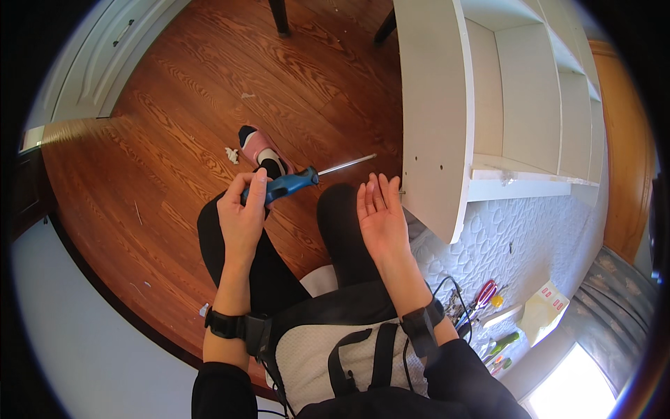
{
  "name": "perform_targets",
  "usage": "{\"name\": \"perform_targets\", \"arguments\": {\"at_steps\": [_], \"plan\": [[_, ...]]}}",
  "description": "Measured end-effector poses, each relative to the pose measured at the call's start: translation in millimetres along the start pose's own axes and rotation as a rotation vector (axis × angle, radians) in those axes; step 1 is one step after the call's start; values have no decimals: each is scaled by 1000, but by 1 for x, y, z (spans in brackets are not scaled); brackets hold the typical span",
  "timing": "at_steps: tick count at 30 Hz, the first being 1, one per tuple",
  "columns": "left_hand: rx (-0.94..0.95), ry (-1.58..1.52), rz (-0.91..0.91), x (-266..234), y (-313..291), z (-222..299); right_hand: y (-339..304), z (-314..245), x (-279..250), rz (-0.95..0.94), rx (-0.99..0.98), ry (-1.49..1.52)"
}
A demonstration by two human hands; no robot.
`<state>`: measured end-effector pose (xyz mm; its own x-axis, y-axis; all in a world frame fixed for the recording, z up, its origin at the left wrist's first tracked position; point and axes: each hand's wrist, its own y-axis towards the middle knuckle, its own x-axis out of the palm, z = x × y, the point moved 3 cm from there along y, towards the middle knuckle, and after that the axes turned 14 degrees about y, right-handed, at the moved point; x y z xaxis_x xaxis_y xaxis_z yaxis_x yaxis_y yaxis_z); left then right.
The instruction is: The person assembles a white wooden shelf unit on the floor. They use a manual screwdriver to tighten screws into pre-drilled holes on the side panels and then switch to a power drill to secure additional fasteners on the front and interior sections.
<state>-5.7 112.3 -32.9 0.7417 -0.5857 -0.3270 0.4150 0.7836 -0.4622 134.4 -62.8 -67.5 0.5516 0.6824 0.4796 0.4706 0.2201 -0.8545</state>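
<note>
Blue at the handle and bare metal along the shaft, a screwdriver (296, 182) sits in the left hand (241, 213), which is closed around the back end of the handle with the thumb along its top. The tool is above the wooden floor (342, 91), its shaft pointing right and slightly away, toward a white shelf unit (434, 91). The right hand (385, 227) is open, palm up, with the fingers lightly bent and nothing seen in it. Its fingertips are just beside the near left edge of the unit, where a small metal pin (402, 192) sticks out; whether they touch it, I cannot tell. Small dark holes dot the panel near there.

Beyond the left hand is a foot in a pink slipper (258, 144), with a crumpled white scrap (232, 156) on the floor to its left. On the near right, a white textured sheet (530, 223) carries red-handled scissors (486, 293), a pale yellow box (544, 314) and a green-handled tool (504, 342). Black bands circle both wrists.
</note>
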Motion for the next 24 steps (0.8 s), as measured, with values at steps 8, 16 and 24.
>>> {"name": "perform_targets", "arguments": {"at_steps": [8,16,24], "plan": [[13,-16,8,1,1,-1,-10,-5,-10,-75,-75,-155],[-13,-19,8,0,1,-3,-47,-1,-8,-185,265,-752],[-6,-39,3,2,2,-5,-81,-218,-47,-161,56,-2366]]}}
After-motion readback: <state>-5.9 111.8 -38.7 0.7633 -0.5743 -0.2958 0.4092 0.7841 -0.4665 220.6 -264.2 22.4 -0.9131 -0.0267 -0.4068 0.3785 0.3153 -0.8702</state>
